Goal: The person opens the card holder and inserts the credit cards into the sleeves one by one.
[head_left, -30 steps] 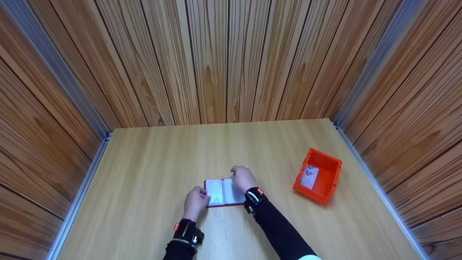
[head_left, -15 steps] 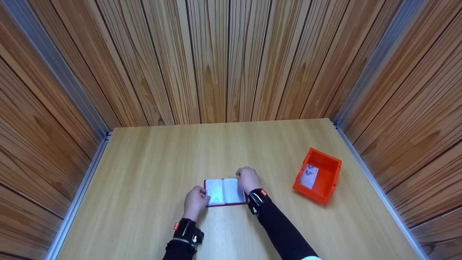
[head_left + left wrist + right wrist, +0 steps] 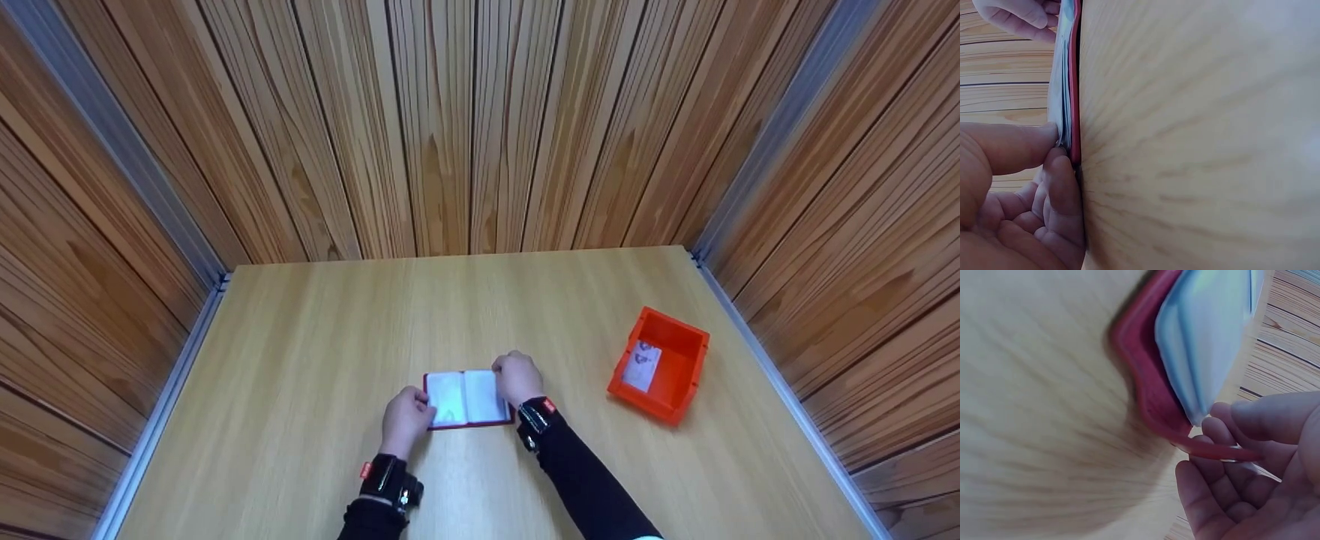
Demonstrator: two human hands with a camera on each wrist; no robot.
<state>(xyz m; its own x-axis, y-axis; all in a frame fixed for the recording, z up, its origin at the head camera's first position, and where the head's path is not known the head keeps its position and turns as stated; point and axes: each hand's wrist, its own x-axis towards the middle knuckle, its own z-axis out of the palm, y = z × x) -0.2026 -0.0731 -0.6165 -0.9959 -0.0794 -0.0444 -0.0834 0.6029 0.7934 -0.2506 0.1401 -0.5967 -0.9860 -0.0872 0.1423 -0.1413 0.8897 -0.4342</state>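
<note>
A small red-covered card holder point(image 3: 486, 397) lies spread open on the table, its clear sleeves facing up. At its left edge my left hand point(image 3: 405, 420) pinches the stacked sleeves point(image 3: 1062, 84) and cover between thumb and forefinger. My right hand point(image 3: 517, 379) is at the right edge with curled fingers, covering the far right corner in the head view. Seen from the right wrist, a red closure strap point(image 3: 1213, 450) with a metal snap runs out from the cover into those fingers. Thumb and forefinger come right at the corner of the sleeves point(image 3: 1202, 354).
To the right an orange bin point(image 3: 688, 375) stands at an angle on the wooden table point(image 3: 322, 330). Inside it, against the left side, lies a pale printed card point(image 3: 643, 366). Wood-panelled walls point(image 3: 465, 127) with metal corner rails enclose the table.
My right hand has shifted right and then slightly nearer, uncovering more of the right-hand sleeve page. The left hand keeps its pinch in the same place.
</note>
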